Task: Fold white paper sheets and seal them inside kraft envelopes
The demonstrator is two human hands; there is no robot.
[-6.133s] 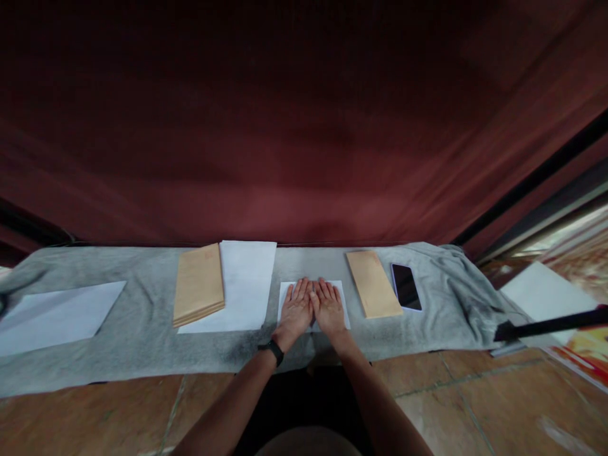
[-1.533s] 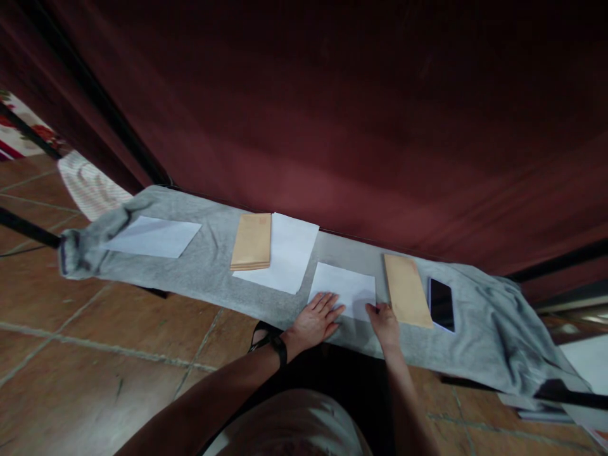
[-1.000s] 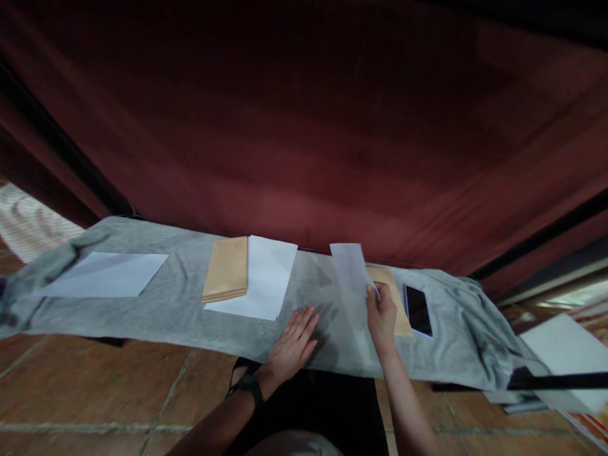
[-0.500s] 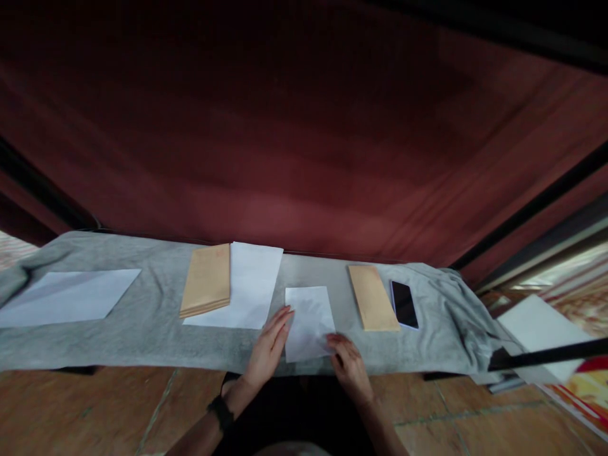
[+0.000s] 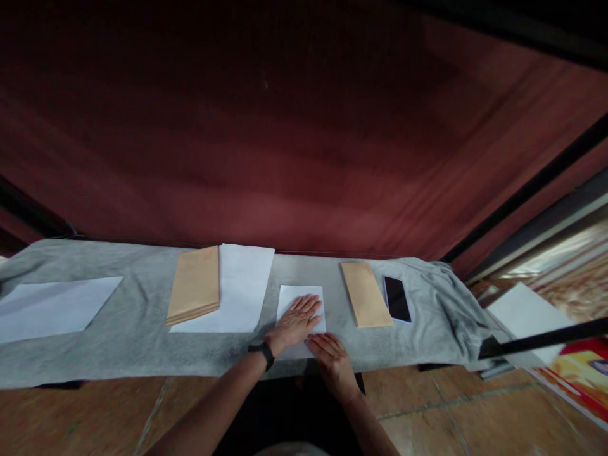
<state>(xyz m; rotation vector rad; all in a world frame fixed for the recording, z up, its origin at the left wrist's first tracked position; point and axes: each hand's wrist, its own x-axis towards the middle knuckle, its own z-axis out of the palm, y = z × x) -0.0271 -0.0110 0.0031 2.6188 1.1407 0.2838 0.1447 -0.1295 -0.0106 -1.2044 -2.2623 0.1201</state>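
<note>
A small white sheet of paper (image 5: pixel 289 295), which looks folded, lies on the grey cloth in front of me. My left hand (image 5: pixel 298 320) is spread flat on its middle, fingers pointing up and to the right. At the sheet's lower right edge rests my right hand (image 5: pixel 331 361), its fingers stretched out over the corner. Part of the paper is hidden beneath both hands. Left of it, a stack of brown envelopes (image 5: pixel 194 282) overlaps larger white paper (image 5: pixel 244 285). On the right lies a single brown envelope (image 5: pixel 367 294).
A grey cloth (image 5: pixel 142 342) covers the narrow table. Beside the single envelope is a phone (image 5: pixel 398 299). Another white sheet (image 5: pixel 57 307) lies at far left. A dark red fabric wall (image 5: pixel 285 158) rises behind. A black bar (image 5: pixel 546 339) crosses at right.
My left hand has moved from the paper's left edge onto its middle and lies flat. My right hand has shifted slightly left along the lower edge. The view has shifted a little.
</note>
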